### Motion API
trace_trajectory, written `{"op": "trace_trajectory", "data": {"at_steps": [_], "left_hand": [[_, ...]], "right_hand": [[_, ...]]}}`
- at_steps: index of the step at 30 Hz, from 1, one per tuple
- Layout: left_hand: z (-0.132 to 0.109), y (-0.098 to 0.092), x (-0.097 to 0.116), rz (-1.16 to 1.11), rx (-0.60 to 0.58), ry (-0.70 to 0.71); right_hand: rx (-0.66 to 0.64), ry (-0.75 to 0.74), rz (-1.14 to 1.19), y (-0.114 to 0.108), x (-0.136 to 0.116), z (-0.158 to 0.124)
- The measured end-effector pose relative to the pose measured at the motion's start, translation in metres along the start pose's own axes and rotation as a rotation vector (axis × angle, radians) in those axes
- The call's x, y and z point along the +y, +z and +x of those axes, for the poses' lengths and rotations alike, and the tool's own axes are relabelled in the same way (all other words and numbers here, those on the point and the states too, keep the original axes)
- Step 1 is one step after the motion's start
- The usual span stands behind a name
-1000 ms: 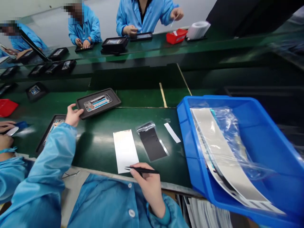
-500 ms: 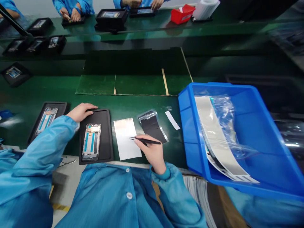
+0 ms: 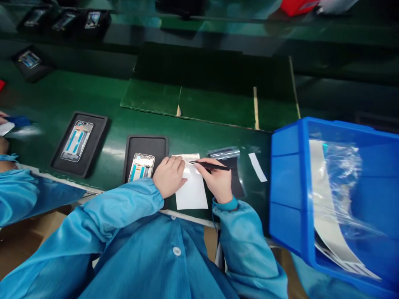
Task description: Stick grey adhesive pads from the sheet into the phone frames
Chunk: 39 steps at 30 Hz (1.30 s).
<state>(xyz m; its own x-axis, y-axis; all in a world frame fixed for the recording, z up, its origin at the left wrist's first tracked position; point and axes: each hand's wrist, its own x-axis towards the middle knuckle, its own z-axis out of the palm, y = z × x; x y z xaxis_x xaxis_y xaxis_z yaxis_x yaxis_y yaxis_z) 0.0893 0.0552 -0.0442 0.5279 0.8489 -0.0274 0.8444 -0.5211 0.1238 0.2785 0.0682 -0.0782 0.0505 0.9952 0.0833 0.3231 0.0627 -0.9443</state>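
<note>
Tweezers [image 3: 215, 166], black and slim, are gripped in my right hand [image 3: 220, 182], their tips at the upper part of a white sheet [image 3: 191, 197]. My left hand [image 3: 169, 176] lies with its fingers flat at the sheet's upper left edge, thumb apart. To its left is a black tray [image 3: 146, 144] with an opened phone [image 3: 141, 165] in it, partly hidden by my sleeve and hand. Right of the sheet, a clear bag [image 3: 225, 153] with a dark sheet in it lies partly behind my right hand.
A white strip [image 3: 257, 167] lies beside a large blue bin [image 3: 288, 187] holding pale sheets and clear plastic. Another black tray [image 3: 100, 124] with a phone [image 3: 77, 141] is farther left. At the left edge shows a co-worker's sleeve [image 3: 18, 191]. More trays stand along the back.
My left hand has left the black tray's upper edge and come right onto the white sheet. The tweezers have moved to the sheet's upper part. The view has shifted.
</note>
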Motion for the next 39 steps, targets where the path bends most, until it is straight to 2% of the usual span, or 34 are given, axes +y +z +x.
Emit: {"op": "trace_trajectory", "data": {"at_steps": [9,16,39], "left_hand": [[0.001,0.001,-0.007,-0.103,0.061,-0.053],[0.000,0.004,-0.007,-0.104,0.047,-0.033],[0.002,-0.001,-0.005,-0.081,0.031,-0.026]], "right_hand": [[0.004,-0.022,-0.076,-0.002,0.006,-0.002],[-0.012,-0.049,-0.071,0.001,-0.001,-0.003],[0.004,0.012,-0.047,0.004,-0.004,0.002]]}}
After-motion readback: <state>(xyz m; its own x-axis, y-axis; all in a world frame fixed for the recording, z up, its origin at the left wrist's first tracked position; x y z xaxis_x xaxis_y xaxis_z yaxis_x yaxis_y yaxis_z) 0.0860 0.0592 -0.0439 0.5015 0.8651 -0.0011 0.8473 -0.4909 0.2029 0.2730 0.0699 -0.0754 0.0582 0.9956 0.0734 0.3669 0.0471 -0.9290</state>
